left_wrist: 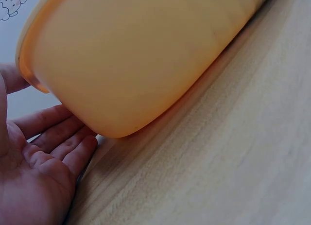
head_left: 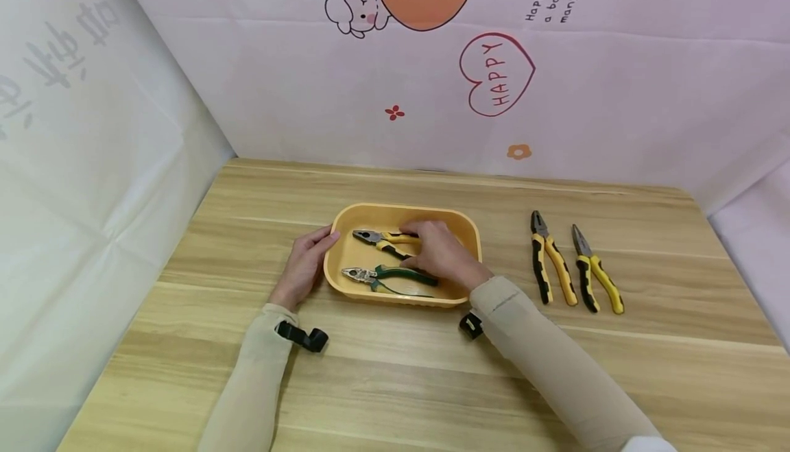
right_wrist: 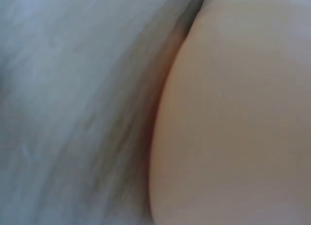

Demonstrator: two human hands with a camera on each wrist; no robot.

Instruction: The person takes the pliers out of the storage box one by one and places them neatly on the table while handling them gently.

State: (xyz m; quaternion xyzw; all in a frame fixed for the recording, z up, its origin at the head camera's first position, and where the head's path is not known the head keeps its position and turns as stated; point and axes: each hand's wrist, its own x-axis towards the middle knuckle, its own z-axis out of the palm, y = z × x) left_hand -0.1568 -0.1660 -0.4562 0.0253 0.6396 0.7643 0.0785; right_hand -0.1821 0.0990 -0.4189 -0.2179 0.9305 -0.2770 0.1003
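Behind the wood-grain table [head_left: 382, 383], toward 1 o'clock, reads "HAPPY" on the cloth backdrop [head_left: 296, 109], with cropped "Happiness" and "many time" higher up; no brand legible. With left fingers [left_wrist: 56, 134] at 9 o'clock, pinches the yellow bin [head_left: 376, 215] by its rim; with right fingers [head_left: 415, 226] from 4 o'clock, spans the handles of the black-and-yellow pliers [head_left: 384, 239] inside, whether gripped impossible to tell. Likely stiff, head-heavy, hardly fragile; best taken round both handles

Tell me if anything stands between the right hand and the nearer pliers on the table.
Yes: the right-hand wall of the yellow bin. The right hand is inside it, the pliers lie outside; beyond that wall, nothing else visible intervenes.
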